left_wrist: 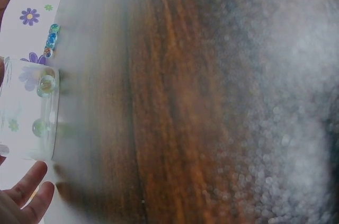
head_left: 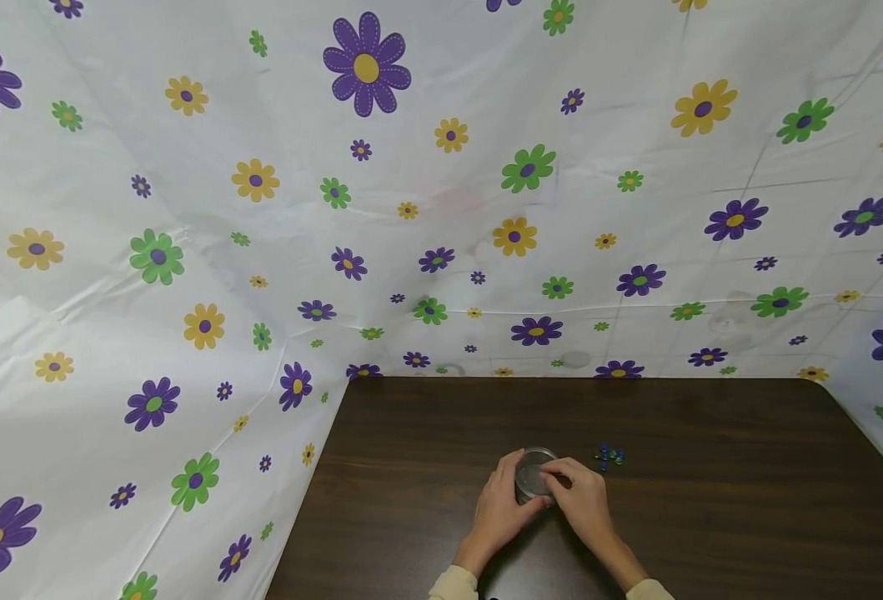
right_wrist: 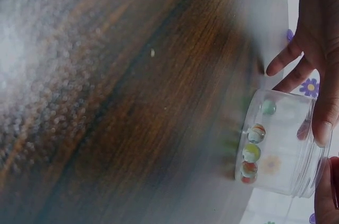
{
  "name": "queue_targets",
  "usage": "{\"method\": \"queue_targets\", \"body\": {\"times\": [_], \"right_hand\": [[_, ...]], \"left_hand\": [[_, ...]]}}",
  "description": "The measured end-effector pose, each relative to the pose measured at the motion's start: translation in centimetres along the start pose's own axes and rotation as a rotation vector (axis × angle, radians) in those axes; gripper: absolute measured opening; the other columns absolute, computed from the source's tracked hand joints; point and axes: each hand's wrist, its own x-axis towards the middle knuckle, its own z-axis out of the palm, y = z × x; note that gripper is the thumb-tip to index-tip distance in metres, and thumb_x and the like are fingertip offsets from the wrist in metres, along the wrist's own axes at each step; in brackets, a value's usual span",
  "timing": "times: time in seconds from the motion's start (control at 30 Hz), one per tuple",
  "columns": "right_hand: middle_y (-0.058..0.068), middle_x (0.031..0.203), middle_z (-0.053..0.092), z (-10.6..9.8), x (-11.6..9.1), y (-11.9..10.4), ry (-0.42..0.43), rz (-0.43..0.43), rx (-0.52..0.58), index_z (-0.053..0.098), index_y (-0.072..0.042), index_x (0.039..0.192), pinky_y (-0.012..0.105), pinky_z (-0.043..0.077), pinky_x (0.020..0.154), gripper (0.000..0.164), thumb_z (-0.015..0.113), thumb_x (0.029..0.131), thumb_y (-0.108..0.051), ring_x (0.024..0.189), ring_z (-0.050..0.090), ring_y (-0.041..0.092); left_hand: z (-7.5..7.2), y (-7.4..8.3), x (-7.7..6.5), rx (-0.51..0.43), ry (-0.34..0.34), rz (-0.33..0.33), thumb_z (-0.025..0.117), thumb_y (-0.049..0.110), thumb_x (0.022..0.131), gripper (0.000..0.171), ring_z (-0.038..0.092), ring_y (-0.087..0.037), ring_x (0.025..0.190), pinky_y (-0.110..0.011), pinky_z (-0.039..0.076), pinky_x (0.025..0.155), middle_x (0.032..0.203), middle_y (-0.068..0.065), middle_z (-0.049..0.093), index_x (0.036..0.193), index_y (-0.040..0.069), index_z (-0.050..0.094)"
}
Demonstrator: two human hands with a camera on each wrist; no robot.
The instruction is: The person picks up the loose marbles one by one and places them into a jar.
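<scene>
A clear round jar [head_left: 533,473] stands on the dark wooden table, with several glass marbles [right_wrist: 251,152] on its bottom. My left hand [head_left: 499,502] grips the jar from the left; its thumb lies across the near side, by the upper rim. My right hand [head_left: 582,498] has its bent fingertips over the right part of the jar's top. Whether those fingertips hold something is hidden. To the right of the jar a small group of blue and green marbles [head_left: 609,456] lies on the table, also visible behind the jar in the left wrist view.
The brown tabletop [head_left: 396,467] reaches back to a white cloth [head_left: 456,208] with purple, green and yellow flowers. This cloth hangs behind the table and along both sides. A tiny dark thing shows at the bottom edge of the head view.
</scene>
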Motion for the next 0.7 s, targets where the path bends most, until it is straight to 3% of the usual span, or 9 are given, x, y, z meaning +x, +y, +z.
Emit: {"method": "queue_targets", "body": {"times": [0.43,0.7], "right_hand": [[-0.001,0.082,0.074,-0.01,0.03,-0.06,0.002,0.01,0.019,0.078,-0.004,0.083,0.009,0.047,0.069,0.024,0.087,0.069,0.014,0.073,0.066,0.007],[0.0,0.083,0.074,-0.45,0.23,0.46,0.047,-0.026,-0.002,0.078,-0.004,0.083,0.009,0.048,0.07,0.028,0.088,0.067,0.016,0.074,0.069,0.012]], "left_hand": [[0.03,0.01,0.02,-0.009,-0.005,-0.006,0.077,0.051,0.091,0.08,0.061,-0.024,0.118,-0.043,0.053,0.094,0.151,-0.001,0.051,0.155,0.015,0.044],[0.11,0.03,-0.06,-0.003,0.004,-0.004,0.079,0.048,0.091,0.081,0.06,-0.025,0.119,-0.045,0.052,0.095,0.151,-0.002,0.052,0.155,0.014,0.044]]}}
